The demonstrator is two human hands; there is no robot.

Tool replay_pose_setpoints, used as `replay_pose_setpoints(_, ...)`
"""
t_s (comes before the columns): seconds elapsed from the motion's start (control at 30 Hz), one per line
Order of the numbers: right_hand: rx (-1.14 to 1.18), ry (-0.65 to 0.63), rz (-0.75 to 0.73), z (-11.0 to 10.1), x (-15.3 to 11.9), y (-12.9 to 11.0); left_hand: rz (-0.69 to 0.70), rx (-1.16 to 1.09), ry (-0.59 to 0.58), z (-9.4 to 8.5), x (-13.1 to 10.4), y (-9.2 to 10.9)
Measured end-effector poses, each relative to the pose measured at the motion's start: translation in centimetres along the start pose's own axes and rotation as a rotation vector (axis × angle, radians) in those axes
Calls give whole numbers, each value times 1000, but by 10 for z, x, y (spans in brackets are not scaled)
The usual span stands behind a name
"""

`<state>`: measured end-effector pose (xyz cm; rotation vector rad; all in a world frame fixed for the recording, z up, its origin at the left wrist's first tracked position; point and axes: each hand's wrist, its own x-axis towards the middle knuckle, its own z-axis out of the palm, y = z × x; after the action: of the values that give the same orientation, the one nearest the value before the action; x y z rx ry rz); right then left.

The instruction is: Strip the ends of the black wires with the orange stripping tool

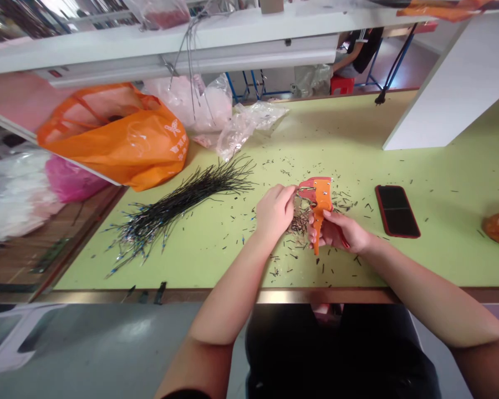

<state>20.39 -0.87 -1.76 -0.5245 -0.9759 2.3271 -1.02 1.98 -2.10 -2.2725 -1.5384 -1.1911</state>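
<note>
My right hand (pixel 343 231) is wrapped round the handles of an orange and red wire stripper (pixel 322 194), which stands upright above the table with its jaws pointing left. Close against those jaws, my left hand (pixel 275 210) is pinched shut on a thin black wire (pixel 298 189); only a tiny bit of it shows, the rest being hidden by the fingers. To the left lies a long bundle of black wires (pixel 183 197), with blue and silvery tips at its near end. Short black wire scraps (pixel 299 221) are heaped beneath the tool and strewn around it.
A phone with a red edge (pixel 397 211) lies right of my right hand. An orange bag (pixel 120 138) and clear plastic bags (pixel 249 124) stand at the back left. A white upright panel (pixel 444 94) rises at the back right, below a shelf (pixel 233 33). Another person (pixel 360 52) sits beyond.
</note>
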Motion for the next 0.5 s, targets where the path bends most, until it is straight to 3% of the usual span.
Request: replay_pose_setpoints(0.5,-39,150,-76,12,5,9,-90,-60,-106,-4,1,2)
